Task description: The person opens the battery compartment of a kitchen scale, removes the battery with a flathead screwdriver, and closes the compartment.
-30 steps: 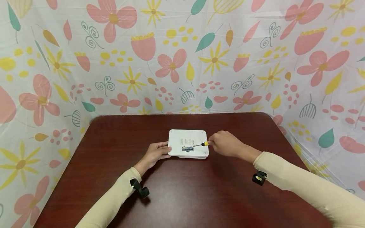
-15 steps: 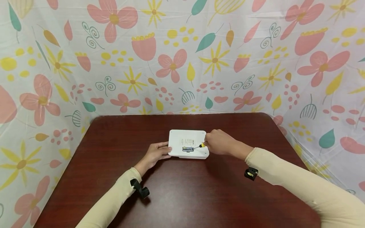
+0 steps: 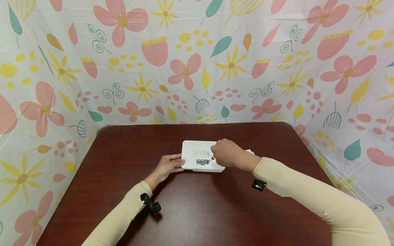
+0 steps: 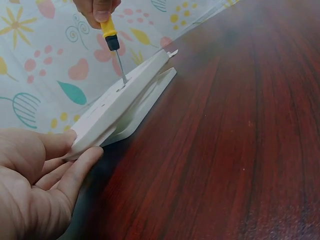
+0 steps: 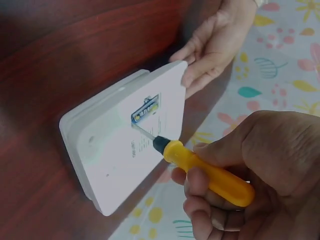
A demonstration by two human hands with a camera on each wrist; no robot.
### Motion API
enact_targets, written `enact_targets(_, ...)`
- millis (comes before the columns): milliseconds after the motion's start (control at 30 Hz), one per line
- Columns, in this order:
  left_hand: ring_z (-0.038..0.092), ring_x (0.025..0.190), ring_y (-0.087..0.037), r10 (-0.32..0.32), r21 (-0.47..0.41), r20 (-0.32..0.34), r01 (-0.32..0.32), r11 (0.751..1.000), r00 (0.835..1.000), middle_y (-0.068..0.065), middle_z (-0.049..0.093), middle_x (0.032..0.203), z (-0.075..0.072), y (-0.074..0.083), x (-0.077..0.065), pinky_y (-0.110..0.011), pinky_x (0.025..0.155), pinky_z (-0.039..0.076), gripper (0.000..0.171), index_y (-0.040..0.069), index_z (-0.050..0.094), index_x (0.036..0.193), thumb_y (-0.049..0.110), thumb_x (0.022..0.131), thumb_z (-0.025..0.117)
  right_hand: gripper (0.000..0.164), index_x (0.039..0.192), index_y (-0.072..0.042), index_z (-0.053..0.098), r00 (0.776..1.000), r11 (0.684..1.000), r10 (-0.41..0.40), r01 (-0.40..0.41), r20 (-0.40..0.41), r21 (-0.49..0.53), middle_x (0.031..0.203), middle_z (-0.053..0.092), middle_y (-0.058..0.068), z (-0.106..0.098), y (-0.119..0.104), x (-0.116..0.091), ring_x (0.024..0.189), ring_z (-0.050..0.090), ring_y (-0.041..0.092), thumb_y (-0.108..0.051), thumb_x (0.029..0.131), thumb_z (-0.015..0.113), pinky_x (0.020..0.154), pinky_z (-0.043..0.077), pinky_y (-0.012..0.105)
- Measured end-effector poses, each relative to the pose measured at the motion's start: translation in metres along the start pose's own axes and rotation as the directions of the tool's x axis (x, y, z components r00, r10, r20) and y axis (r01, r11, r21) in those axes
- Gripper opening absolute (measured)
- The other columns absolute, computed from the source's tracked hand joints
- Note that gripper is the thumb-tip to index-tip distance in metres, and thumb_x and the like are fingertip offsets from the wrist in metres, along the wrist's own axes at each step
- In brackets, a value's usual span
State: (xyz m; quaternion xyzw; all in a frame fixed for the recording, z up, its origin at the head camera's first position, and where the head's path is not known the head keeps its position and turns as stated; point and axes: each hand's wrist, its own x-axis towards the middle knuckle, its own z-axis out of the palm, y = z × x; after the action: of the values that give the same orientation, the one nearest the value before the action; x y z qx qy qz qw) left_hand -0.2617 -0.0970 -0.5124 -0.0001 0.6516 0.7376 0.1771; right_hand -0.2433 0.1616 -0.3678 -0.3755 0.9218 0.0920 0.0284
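A flat white device point(image 3: 189, 150) lies underside up on the table, with a printed label and an uncovered battery slot. Inside the slot sits a blue battery point(image 5: 146, 111). My left hand point(image 3: 166, 166) pinches the device's left edge between thumb and fingers, seen closely in the left wrist view. My right hand point(image 3: 227, 153) grips a screwdriver point(image 5: 210, 175) with a yellow handle and black collar. Its metal shaft slants down to the slot, the tip at the battery's end. From the head view, most of the screwdriver is hidden behind the right hand.
The dark red-brown wooden table point(image 3: 191, 205) reaches back to a flowered curtain point(image 3: 184, 44), which also hangs at both sides. A small white piece point(image 3: 250, 151) shows partly behind the right wrist. Black camera mounts sit on both sleeves.
My right hand has moved left over the device, covering more of the screwdriver. The small white piece behind the wrist has come into view. The left hand and device stay nearly still.
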Motion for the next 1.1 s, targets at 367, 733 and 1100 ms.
enact_targets(367,0.071,0.089,-0.018,-0.003,-0.005,0.000,0.003,1.000,1.000,-0.027,0.068,0.120,-0.003,0.000,0.001,-0.033,0.079,0.064,0.048,-0.013,0.054,0.139,-0.006,0.094,0.068,0.019,0.079,-0.004,0.078,0.985,0.943,0.125,-0.080,-0.119,0.322,0.068,0.065,0.001,0.026,0.021,-0.018,0.049,0.043,0.008,-0.008,0.095,0.068,0.050,0.038,0.022)
enact_targets(733,0.071,0.088,-0.018,0.003,-0.008,-0.004,-0.003,1.000,1.000,-0.029,0.068,0.121,-0.002,-0.002,0.003,-0.032,0.078,0.064,0.048,-0.014,0.054,0.138,-0.005,0.094,0.069,0.019,0.107,0.001,0.079,0.976,0.862,0.199,-0.131,-0.088,0.490,0.095,0.077,0.010,0.055,0.042,-0.033,0.050,0.039,0.006,-0.008,0.100,0.064,0.053,0.039,0.022)
enact_targets(1100,0.071,0.089,-0.019,-0.011,-0.012,-0.008,0.011,1.000,1.000,-0.029,0.067,0.121,0.000,-0.002,0.004,-0.033,0.079,0.064,0.048,-0.014,0.054,0.138,-0.005,0.093,0.069,0.018,0.094,-0.007,0.076,0.974,0.801,0.214,-0.134,-0.070,0.583,0.068,0.059,-0.007,0.099,0.059,-0.046,0.055,0.040,0.005,-0.017,0.103,0.063,0.052,0.033,0.021)
